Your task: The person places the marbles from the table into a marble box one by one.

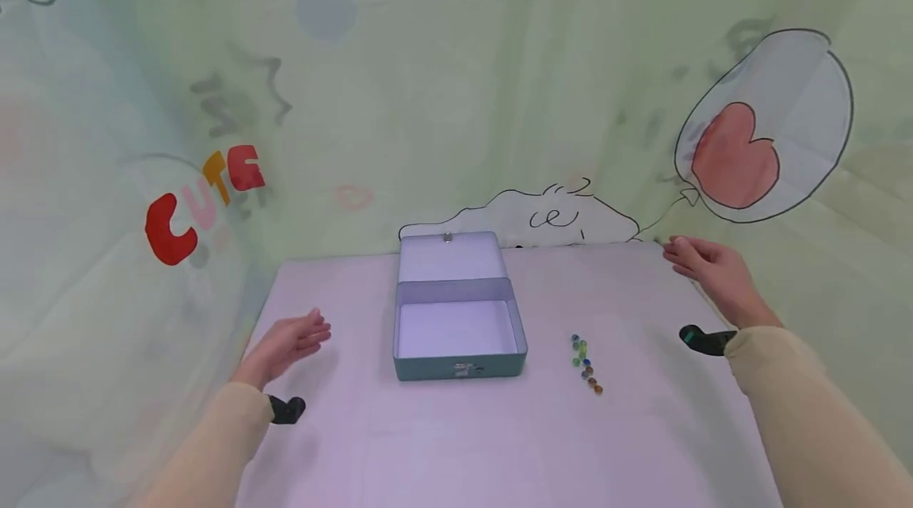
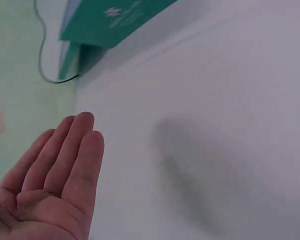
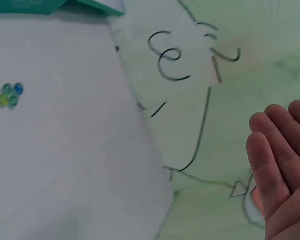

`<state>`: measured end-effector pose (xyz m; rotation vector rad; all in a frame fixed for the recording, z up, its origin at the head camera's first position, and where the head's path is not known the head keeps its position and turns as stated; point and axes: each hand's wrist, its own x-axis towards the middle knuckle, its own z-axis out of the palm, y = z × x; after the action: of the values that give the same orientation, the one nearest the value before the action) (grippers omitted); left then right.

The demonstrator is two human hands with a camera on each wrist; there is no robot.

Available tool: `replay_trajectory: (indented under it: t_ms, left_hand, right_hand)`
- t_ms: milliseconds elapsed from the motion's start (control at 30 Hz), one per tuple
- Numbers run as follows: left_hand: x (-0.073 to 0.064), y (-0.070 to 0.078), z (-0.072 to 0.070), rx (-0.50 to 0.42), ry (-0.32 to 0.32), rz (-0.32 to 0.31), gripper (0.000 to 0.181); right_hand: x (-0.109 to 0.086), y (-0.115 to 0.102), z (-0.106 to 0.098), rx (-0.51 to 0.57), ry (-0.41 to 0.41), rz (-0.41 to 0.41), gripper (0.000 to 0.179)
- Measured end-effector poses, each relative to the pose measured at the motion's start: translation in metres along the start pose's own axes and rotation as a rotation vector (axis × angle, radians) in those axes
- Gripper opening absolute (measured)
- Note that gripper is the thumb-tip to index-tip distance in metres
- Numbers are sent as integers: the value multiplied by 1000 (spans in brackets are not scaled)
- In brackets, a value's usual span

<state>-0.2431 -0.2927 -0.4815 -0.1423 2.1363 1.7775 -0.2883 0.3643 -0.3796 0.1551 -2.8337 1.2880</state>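
A green metal box (image 1: 460,367) stands mid-table with its hinged lid (image 1: 451,257) tipped back; its inside shows bare. To the right of it, several glass marbles (image 1: 586,365) in green, blue, yellow and amber lie in a loose line, part of them also visible at the left of the right wrist view. My left hand (image 1: 288,340) hovers over the table left of the box, fingers nearly straight, holding nothing. Raised above the far right corner of the table, my right hand (image 1: 713,270) is also unoccupied, its fingers extended together in the right wrist view.
The table (image 1: 442,444) has a pale cloth top. A printed curtain (image 1: 442,112) with lettering and a balloon drawing hangs close behind it and along both sides. Dark camera mounts (image 1: 708,341) are strapped at both wrists.
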Motion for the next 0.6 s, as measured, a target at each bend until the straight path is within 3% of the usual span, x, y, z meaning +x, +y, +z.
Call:
replay_trajectory:
  t_ms: [100,233,367,600]
  left_hand:
    - [12,-35,24,-67,-47,-79,76]
    - [23,-55,57,-102,-99,-124,70]
    - [28,-61,77,-97,-114,-131,59]
    - [39,-61,97,-87,-26,-160,54]
  right_hand:
    - [-6,17,10,17,-23,27,73]
    - [-12,25,22,24,-48,23,71]
    - [-11,26,33,47,-54,-3,68]
    - [-11,30,41,72,-77,10,66]
